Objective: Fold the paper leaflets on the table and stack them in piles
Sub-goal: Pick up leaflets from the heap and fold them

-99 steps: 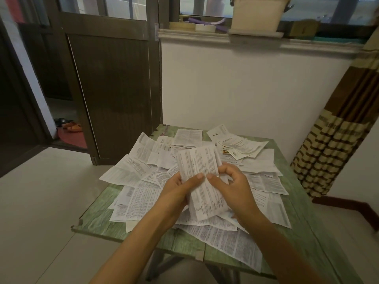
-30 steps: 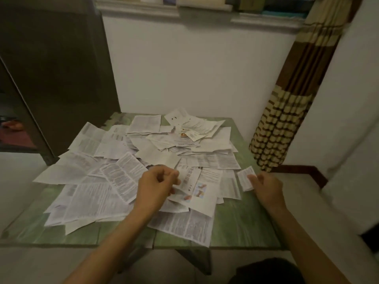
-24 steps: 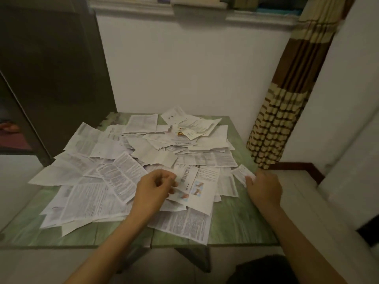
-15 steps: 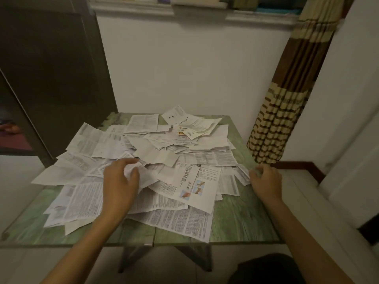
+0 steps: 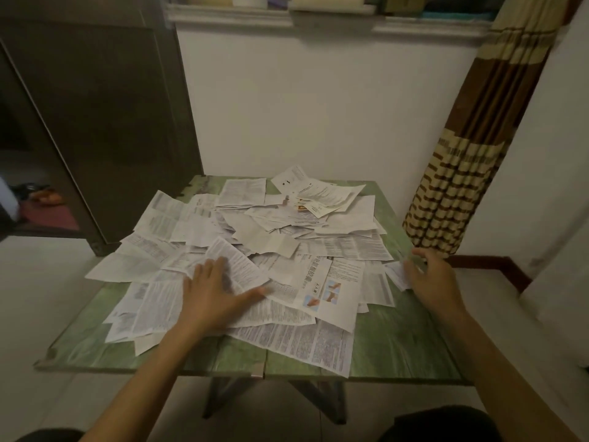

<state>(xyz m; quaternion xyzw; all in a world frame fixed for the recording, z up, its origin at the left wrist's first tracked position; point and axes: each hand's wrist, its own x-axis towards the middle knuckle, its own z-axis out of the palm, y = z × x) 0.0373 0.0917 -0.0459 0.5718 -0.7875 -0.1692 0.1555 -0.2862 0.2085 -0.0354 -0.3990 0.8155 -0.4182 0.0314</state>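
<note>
Many unfolded white printed leaflets (image 5: 334,247) lie in a loose heap across the green table (image 5: 398,346). My left hand (image 5: 213,295) rests flat, fingers spread, on a leaflet (image 5: 236,266) in the near-left part of the heap. My right hand (image 5: 430,279) hovers by the table's right edge with fingers relaxed and apart, just right of a small folded leaflet (image 5: 396,274) that lies on the table. A leaflet with coloured pictures (image 5: 328,291) lies between my hands.
A white wall stands behind the table. A dark wooden door (image 5: 105,122) is at the left and a striped brown curtain (image 5: 462,193) at the right. Bare green table surface shows along the near edge and near right corner.
My left hand has gone from gripping a leaflet to lying flat on the heap with fingers spread. My right hand has let go of the small folded leaflet and opened beside it.
</note>
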